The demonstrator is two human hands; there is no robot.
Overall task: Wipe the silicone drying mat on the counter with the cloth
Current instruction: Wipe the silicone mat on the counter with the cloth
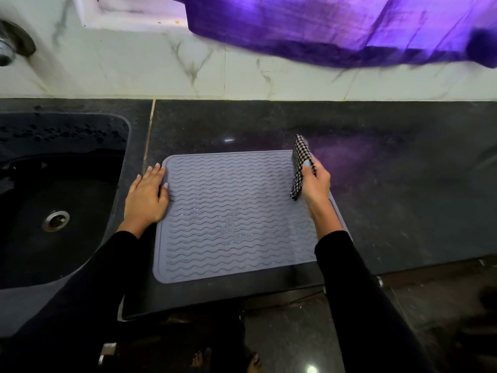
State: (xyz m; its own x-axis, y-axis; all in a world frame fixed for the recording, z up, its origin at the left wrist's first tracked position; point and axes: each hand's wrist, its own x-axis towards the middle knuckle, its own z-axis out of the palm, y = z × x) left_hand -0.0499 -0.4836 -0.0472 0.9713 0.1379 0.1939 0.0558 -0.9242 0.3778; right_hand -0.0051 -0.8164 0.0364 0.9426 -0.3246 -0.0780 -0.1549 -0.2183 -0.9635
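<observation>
A grey silicone drying mat (pixel 231 214) with wavy ridges lies flat on the dark counter (pixel 390 184), near its front edge. Some wet glints show on the ridges in the mat's middle. My left hand (pixel 146 195) lies flat with straight fingers on the mat's left edge, pressing it down. My right hand (pixel 314 181) grips a folded black-and-white checked cloth (pixel 300 162) at the mat's far right corner. The cloth stands on edge, its lower end touching the mat.
A black sink (pixel 61 189) with a metal drain (pixel 55 220) lies left of the mat, a tap (pixel 10 47) above it. White marble tiles back the counter. A purple fabric (pixel 349 28) hangs at the top right. The floor lies below the counter's front edge.
</observation>
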